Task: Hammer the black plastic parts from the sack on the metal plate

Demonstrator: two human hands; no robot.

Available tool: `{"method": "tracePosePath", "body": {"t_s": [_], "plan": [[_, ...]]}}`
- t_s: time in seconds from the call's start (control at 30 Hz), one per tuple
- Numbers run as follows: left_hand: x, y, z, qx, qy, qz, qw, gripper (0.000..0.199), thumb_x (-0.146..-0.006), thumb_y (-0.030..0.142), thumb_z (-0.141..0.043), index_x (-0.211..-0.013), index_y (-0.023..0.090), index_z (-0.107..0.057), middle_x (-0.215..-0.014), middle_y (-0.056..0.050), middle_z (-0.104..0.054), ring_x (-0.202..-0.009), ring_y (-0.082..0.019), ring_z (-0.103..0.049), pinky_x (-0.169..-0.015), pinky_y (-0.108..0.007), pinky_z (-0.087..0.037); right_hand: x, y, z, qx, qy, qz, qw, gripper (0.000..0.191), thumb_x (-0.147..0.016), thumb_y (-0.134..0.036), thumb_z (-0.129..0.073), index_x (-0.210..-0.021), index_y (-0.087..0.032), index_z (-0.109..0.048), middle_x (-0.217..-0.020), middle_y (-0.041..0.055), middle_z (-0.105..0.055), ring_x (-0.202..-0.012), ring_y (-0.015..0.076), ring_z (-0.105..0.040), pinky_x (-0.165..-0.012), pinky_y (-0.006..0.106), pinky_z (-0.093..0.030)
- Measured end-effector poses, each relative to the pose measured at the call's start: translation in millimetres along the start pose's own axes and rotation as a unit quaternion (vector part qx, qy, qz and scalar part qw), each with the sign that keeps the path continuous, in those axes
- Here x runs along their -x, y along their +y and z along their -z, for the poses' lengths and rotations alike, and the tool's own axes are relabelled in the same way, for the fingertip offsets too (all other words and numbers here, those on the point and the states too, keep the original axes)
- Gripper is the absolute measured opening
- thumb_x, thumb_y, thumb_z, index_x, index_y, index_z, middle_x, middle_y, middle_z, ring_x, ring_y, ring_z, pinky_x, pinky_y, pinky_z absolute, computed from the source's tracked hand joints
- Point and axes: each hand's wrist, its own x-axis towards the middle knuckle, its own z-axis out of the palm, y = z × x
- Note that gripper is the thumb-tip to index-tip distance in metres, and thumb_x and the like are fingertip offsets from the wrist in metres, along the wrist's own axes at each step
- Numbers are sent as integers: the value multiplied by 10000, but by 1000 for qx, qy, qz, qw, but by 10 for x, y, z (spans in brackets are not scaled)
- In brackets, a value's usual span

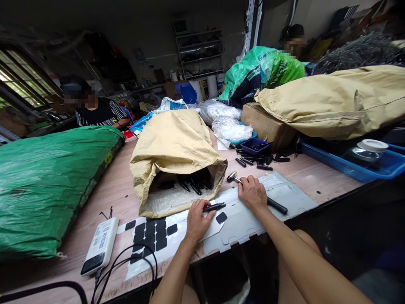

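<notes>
My left hand point(198, 220) is closed around a black pen-shaped piece point(217, 207), whose narrow end points right over the grey sheet. My right hand point(252, 193) grips a small hammer point(277, 205) by its metal shaft. The yellowish hammer head point(232, 175) sticks out past the fingers, and the black handle reaches out below the wrist. Under the hands lies the grey sheet point(291, 192), with one black rounded-square sticker point(221, 217) near my left hand. Left of it is a white sheet with several black stickers point(150, 234). More black pieces point(198, 183) fill the mouth of a beige sack point(177, 139).
A white power bank point(100, 247) with black cables lies at the left, beside a green sack point(47, 190). Loose black pieces point(264, 167) and a purple tray point(255, 146) are behind the hammer. A blue basket point(357, 166) holds a jar. Two people sit farther back.
</notes>
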Motion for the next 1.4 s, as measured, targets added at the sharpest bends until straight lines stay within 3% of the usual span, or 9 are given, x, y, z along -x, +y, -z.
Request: {"method": "tracePosePath", "body": {"t_s": [0.23, 1.4], "plan": [[18, -22, -16, -6, 7, -14, 1000, 97, -844, 277, -701, -907, 217, -657, -875, -31, -621, -870, -218, -580, -807, -338, -452, -5, -5, -1, -2, -1, -6, 1000, 214, -968, -325, -512, -1053, -193, -659, -1036, 100, -599, -985, 240, -511, -743, 340, -294], [8, -53, -10, 22, 2, 16, 1000, 81, -817, 244, -694, -875, 221, -642, -828, -10, -597, -840, -212, -558, -779, -328, -423, -18, -22, 24, -3, -21, -17, 1000, 220, -972, -326, -508, -1078, -207, -659, -1063, 93, -601, -1017, 243, -510, -771, 339, -308]]}}
